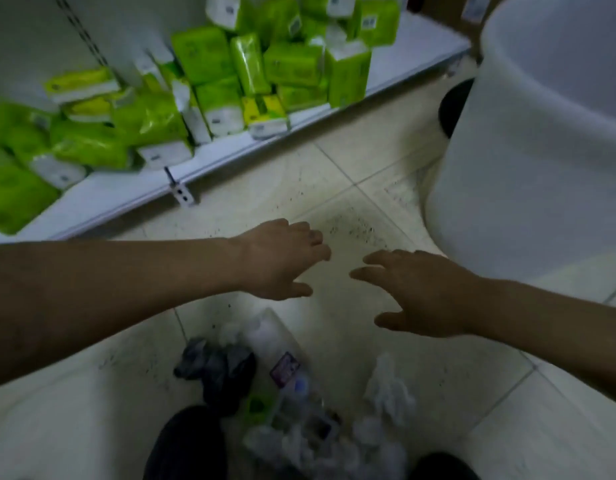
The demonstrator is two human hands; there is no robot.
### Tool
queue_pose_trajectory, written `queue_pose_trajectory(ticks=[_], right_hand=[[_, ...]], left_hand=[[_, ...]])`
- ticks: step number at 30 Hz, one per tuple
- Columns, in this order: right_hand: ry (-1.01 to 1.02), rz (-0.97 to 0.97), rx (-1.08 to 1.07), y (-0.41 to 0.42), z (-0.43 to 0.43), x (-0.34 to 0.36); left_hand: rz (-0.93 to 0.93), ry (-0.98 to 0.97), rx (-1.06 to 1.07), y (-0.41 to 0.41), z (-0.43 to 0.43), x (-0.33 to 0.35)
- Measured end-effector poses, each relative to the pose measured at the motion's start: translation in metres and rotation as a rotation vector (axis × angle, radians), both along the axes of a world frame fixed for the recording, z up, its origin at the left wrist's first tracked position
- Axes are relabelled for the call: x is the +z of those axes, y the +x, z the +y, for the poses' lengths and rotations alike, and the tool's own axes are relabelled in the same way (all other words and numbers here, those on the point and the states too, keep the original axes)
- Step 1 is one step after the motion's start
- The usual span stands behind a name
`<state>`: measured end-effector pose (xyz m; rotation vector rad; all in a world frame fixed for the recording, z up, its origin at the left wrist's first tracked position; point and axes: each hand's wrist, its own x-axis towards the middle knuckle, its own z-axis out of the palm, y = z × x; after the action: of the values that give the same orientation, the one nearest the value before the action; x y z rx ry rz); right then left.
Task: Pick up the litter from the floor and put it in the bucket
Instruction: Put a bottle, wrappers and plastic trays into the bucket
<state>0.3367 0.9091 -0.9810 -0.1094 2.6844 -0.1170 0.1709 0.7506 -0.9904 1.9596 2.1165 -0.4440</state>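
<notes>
A pile of litter (292, 393) lies on the pale tiled floor near the bottom middle: a crumpled dark bag (216, 368), clear plastic wrappers and a crumpled white tissue (386, 389). The big white bucket (528, 174) stands at the upper right. My left hand (279, 258) hovers above the floor beyond the litter, fingers relaxed and holding nothing. Just to its right, my right hand (410, 292) is spread with empty fingers, between the litter and the bucket.
A low white shelf (133, 192) along the upper left holds several green tissue packs (202, 57). Small dark specks dot the floor tile (351, 230) ahead of my hands. A dark round object (453, 105) sits behind the bucket. My dark shoes show at the bottom edge.
</notes>
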Motion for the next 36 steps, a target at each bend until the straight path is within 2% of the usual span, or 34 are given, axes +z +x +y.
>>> queue_pose_trajectory(ticks=[6,12,17,22,28,33,36], right_hand=[[-0.055,-0.066,-0.119,0.043,-0.004,-0.042],[-0.117,-0.157,-0.262,0.094,-0.008,-0.098],[-0.157,-0.185,-0.267,0.109,-0.022,-0.142],[-0.159,-0.19,-0.246,0.115,-0.019,-0.168],[-0.053,-0.15,-0.346,0.115,-0.014,-0.178],[-0.209,-0.083,-0.7,0.117,0.005,-0.168],[-0.289,0.032,-0.789,0.11,0.02,-0.156]], left_hand=[[-0.076,-0.225,-0.148,0.019,-0.036,-0.073],[-0.073,-0.347,-0.312,0.027,-0.043,-0.113],[-0.07,-0.374,-0.324,0.027,-0.036,-0.127],[-0.096,-0.282,-0.182,0.023,-0.029,-0.125],[-0.035,-0.134,0.075,0.025,-0.027,-0.137],[-0.07,-0.066,0.174,0.03,-0.013,-0.138],[-0.083,-0.011,0.196,0.03,-0.001,-0.131]])
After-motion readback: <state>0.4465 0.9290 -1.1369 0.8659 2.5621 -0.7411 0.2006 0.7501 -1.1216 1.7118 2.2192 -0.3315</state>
